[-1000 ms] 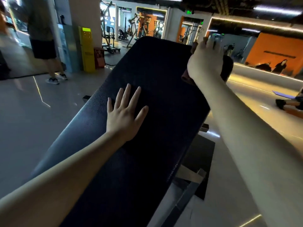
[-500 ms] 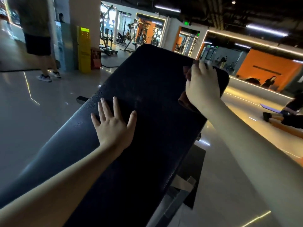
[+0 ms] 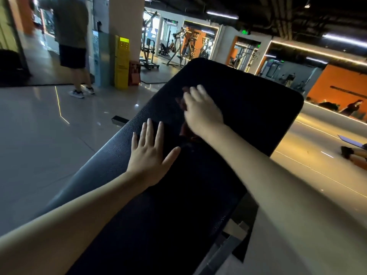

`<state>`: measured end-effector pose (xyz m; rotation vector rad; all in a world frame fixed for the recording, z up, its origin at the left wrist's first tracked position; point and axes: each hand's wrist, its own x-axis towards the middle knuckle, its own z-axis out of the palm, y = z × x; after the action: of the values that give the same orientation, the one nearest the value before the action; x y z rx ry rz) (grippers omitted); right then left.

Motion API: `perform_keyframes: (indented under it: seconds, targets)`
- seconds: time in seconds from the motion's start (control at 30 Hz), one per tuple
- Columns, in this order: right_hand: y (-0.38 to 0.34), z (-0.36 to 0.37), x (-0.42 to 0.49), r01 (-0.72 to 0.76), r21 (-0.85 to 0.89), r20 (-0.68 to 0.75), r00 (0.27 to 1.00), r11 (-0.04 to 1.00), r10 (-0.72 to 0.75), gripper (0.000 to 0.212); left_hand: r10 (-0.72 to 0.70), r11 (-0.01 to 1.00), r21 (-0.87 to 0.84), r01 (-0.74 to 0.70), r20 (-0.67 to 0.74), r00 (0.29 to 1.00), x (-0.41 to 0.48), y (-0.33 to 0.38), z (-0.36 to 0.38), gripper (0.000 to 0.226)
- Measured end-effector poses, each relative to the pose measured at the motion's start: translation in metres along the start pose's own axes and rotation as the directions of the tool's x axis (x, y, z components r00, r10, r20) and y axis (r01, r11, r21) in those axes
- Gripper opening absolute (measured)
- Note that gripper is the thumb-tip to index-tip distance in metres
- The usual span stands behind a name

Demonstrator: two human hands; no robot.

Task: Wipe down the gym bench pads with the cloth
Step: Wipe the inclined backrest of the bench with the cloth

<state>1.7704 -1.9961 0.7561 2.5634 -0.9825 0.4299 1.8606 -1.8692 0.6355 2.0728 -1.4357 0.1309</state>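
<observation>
A long black bench pad point(image 3: 248, 108) slopes up and away from me through the middle of the view. My left hand point(image 3: 151, 153) lies flat on its left side, fingers spread, holding nothing. Just above it my right hand point(image 3: 200, 110) presses a dark reddish cloth point(image 3: 187, 132) onto the pad near its left half. The cloth is mostly hidden under the palm; only edges show at the fingers and below the wrist. The right hand is motion-blurred.
A person point(image 3: 71, 42) stands on the shiny floor at the far left. A yellow stand point(image 3: 121, 62) and a pillar point(image 3: 127, 20) are behind the bench. Someone's feet point(image 3: 349, 153) lie on the floor at right. The bench's metal frame point(image 3: 228, 247) shows lower right.
My right hand has slid the cloth from the pad's top right corner down and left toward the middle. My left hand stays pressed flat on the pad.
</observation>
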Motion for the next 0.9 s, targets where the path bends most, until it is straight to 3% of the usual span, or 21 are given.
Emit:
perform_keyframes:
  seconds: [0.17,0.33,0.53,0.63,0.73,0.8,0.9]
  targets:
    - [0.076,-0.030,0.013,-0.275,-0.102,-0.109,0.958,0.956,0.264,0.052,0.221,0.975,0.007,-0.220,-0.020,0.975,-0.004,-0.041,-0.002,0.084]
    - [0.052,-0.020,0.073,-0.436,-0.069,-0.138,0.895,0.897,0.425,0.055,0.144,0.989,-0.024,-0.147,-0.098,0.985,-0.007,-0.042,0.003,0.073]
    - [-0.023,0.007,0.103,-0.252,-0.051,-0.146,0.959,0.966,0.243,0.054,-0.051,0.998,-0.054,0.044,-0.135,0.990,-0.009,-0.043,0.006,0.083]
    - [-0.072,0.022,0.077,-0.020,0.000,-0.038,0.999,1.000,0.020,0.051,-0.146,0.989,-0.038,0.142,-0.121,0.982,-0.012,-0.044,0.006,0.091]
    - [-0.083,0.030,0.043,0.173,0.014,0.078,0.982,0.985,-0.173,0.049,-0.199,0.980,-0.033,0.196,-0.101,0.975,-0.017,-0.045,0.005,0.096]
    - [-0.060,0.021,0.032,0.197,0.009,0.110,0.974,0.980,-0.197,0.050,-0.212,0.977,-0.040,0.209,-0.102,0.972,-0.019,-0.046,0.004,0.097]
    - [-0.007,-0.002,0.036,0.088,-0.060,0.092,0.992,0.994,-0.083,0.053,-0.212,0.976,-0.063,0.207,-0.096,0.973,-0.022,-0.049,0.004,0.096]
